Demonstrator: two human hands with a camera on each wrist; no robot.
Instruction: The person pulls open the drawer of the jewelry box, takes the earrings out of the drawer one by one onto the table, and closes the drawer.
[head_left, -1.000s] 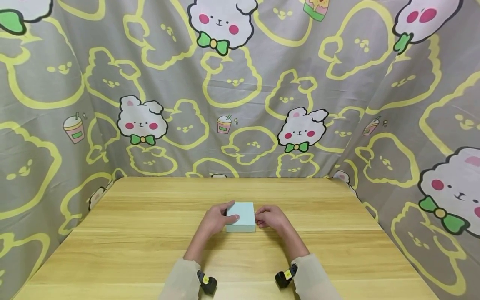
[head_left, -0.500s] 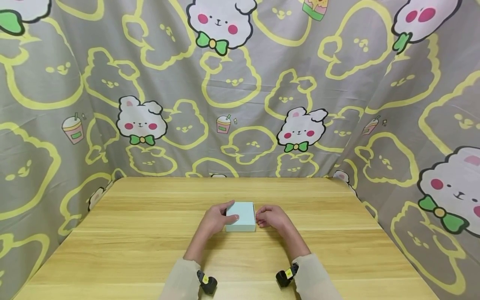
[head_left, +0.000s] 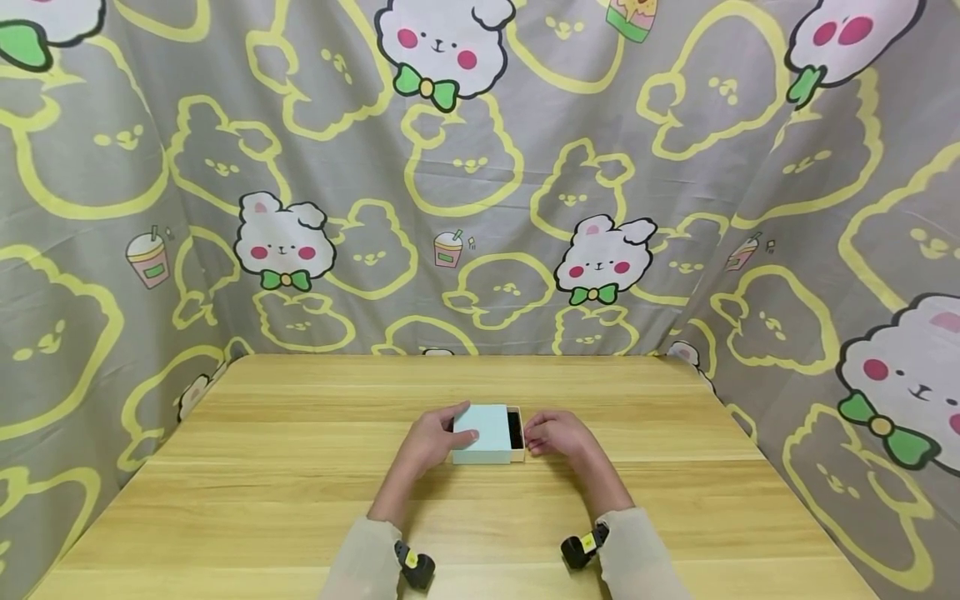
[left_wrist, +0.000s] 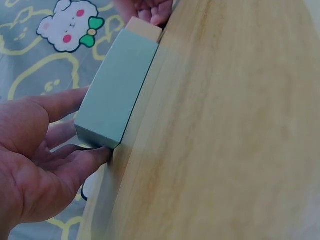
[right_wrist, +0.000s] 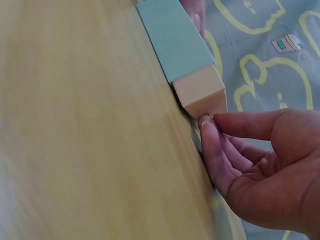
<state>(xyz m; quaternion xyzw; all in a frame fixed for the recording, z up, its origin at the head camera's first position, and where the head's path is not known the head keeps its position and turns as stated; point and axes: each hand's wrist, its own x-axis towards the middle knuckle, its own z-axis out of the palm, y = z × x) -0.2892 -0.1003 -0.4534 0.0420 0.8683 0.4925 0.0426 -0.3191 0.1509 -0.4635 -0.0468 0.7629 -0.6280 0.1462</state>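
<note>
A light blue drawer-style gift box [head_left: 480, 429] sits on the wooden table in the head view. Its cream inner drawer [right_wrist: 201, 91] sticks out a little on the right, with black lining [head_left: 515, 430] showing inside. My left hand [head_left: 431, 437] grips the blue outer sleeve [left_wrist: 117, 87] from the left, thumb on its top near the front. At the drawer's right end, my right hand [head_left: 557, 435] pinches with thumb and index fingertip. Whatever small pull lies between those fingertips is mostly hidden. The drawer's far end stays covered by the sleeve.
The wooden table [head_left: 300, 500] reaches back to a grey curtain [head_left: 480, 325] with rabbit prints, which also hangs on both sides. A small black camera [head_left: 415, 567] is strapped to the left wrist, and another camera [head_left: 581, 548] to the right.
My right hand has moved right, and the inner drawer has slid partly out of the sleeve, exposing black lining. My left hand and the sleeve have stayed in place.
</note>
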